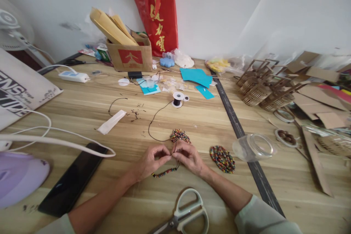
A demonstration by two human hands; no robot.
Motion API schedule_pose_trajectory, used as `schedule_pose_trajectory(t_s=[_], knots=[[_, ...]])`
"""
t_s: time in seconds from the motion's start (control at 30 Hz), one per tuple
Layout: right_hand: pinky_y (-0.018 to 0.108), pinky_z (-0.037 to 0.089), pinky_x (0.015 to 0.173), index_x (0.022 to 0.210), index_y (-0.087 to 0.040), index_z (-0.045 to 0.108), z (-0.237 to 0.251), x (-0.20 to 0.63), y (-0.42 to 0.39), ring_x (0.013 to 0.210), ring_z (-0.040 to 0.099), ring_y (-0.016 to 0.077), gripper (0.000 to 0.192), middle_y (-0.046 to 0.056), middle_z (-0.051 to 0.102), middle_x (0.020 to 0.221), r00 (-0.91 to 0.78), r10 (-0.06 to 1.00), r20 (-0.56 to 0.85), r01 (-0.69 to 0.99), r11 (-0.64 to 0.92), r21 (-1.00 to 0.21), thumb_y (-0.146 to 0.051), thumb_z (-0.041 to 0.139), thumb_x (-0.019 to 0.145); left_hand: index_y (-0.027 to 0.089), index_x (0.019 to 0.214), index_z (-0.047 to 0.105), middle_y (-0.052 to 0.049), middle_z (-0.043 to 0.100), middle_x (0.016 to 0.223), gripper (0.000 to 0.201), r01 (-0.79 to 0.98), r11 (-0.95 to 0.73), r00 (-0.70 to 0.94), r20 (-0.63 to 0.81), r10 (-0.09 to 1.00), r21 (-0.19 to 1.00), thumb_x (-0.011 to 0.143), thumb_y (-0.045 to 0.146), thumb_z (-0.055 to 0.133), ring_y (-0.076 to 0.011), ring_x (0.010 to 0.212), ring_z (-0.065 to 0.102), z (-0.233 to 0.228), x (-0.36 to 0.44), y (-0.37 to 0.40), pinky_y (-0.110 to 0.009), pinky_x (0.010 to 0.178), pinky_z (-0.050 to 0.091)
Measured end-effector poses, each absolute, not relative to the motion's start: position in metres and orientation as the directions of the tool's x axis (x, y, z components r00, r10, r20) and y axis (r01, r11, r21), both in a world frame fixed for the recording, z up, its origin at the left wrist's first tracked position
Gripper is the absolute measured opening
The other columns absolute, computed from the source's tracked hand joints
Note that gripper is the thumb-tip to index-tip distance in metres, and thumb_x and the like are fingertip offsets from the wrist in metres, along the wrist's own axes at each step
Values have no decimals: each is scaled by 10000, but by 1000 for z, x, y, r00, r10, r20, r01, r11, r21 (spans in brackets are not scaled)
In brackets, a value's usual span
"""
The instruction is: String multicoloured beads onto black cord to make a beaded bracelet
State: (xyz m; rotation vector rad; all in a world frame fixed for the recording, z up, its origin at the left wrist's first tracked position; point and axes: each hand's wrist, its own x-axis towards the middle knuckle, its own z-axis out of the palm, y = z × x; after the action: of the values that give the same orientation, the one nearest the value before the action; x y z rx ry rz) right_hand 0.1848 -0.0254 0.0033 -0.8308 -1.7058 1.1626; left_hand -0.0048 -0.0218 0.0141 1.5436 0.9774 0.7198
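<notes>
Two hands meet just below the pile of beads (179, 135) on the counter (214, 124). The left hand (149, 161) and right hand (188, 156) each have a fingertip grip pinched shut on the black cord (153, 120), with a beaded strand (165, 172) drooping beneath them. The cord looks thin, limp and light; the beads seem small and slippery, so holding close beside the last bead suits best. Scissors (186, 214) lie below the strand.
</notes>
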Motion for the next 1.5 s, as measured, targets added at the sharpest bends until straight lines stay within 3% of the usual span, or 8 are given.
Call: schedule_pose_trajectory(t_s=[0.23, 0.5, 0.73, 0.93, 1.2, 1.5], knots=[[235, 365, 530, 825, -195, 549, 0, 187, -31, 572, 438, 113, 250, -16, 480, 671, -279, 935, 218, -2, 227, -974, -431, 562, 904, 148, 708, 617, 3, 584, 653, 166, 217, -34, 465, -73, 882, 976, 772, 301, 627, -130, 642, 508, 17, -4, -21, -231, 626, 418], [216, 374, 470, 807, -193, 529, -1, 187, -30, 497, 428, 93, 293, -37, 476, 600, -211, 964, 163, -91, 147, -985, -470, 588, 881, 154, 700, 600, 5, 566, 638, 195, 217, 15, 451, -113, 885, 976, 774, 332, 629, -120, 615, 493, 19, -5, -21, -216, 592, 401], [206, 391, 454, 798, -195, 532, 2, 185, -28, 468, 425, 82, 289, -51, 474, 579, -146, 977, 155, -148, 133, -980, -462, 630, 851, 152, 704, 598, 16, 549, 639, 201, 214, -10, 475, -95, 875, 977, 785, 335, 619, -113, 607, 472, 13, -7, -20, -213, 579, 381], [199, 389, 453, 790, -187, 550, 0, 185, -26, 462, 434, 77, 264, -49, 495, 569, -148, 976, 162, -174, 136, -975, -427, 647, 843, 150, 697, 585, 19, 550, 626, 225, 150, 82, 451, -142, 881, 985, 757, 357, 650, -121, 618, 494, 15, -9, -16, -229, 611, 408], [195, 429, 478, 916, -166, 628, -6, 182, -24, 483, 492, 80, 304, -36, 550, 588, -278, 958, 72, -136, 35, -990, -438, 694, 800, 150, 683, 574, 21, 563, 616, 261, 42, 163, 423, -165, 891, 986, 752, 390, 650, -118, 624, 508, 18, -10, -15, -235, 649, 417], [195, 484, 528, 849, -169, 615, -7, 178, -28, 532, 536, 79, 286, -23, 583, 656, -418, 905, 72, -190, -10, -982, -420, 732, 776, 131, 743, 621, 11, 564, 687, 203, 109, 44, 520, -95, 849, 993, 784, 330, 625, -123, 676, 508, 5, -9, -16, -224, 639, 397]])
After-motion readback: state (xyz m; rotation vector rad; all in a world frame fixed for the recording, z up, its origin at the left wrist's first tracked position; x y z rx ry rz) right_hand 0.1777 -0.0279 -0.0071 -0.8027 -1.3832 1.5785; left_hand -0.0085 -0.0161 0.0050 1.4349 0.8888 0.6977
